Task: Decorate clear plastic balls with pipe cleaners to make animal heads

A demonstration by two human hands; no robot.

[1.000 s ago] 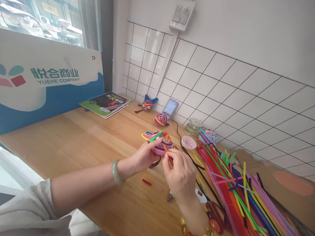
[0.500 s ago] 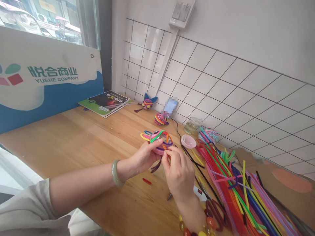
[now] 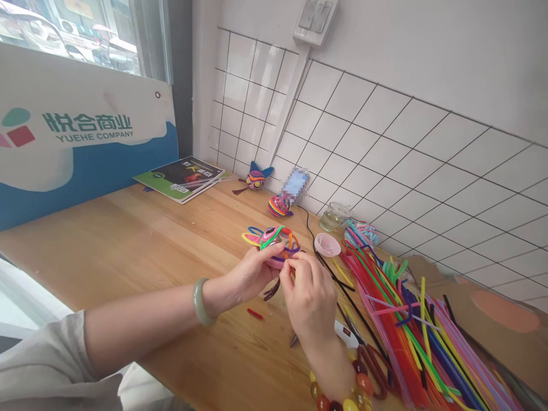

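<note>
A small colourful craft figure [image 3: 269, 235] with pink, green, purple and orange pipe cleaners, looped ears and a dark tassel is held above the wooden table. My left hand [image 3: 250, 277] grips it from the left, thumb on its front. At its lower right, my right hand [image 3: 309, 294] pinches the end of an orange pipe cleaner [image 3: 286, 255] against the figure. The fingertips of my right hand partly hide that strip. A short red piece [image 3: 255, 314] lies on the table below.
Many pipe cleaners [image 3: 398, 319] and red-handled scissors [image 3: 371, 365] lie at the right. Behind are a pink bowl [image 3: 327, 245], a glass jar [image 3: 333, 218], a phone [image 3: 296, 185], two finished figures [image 3: 256, 178] and a booklet [image 3: 184, 180].
Both hands keep their hold on the figure, with barely any movement at the fingers. The whole view has shifted slightly.
</note>
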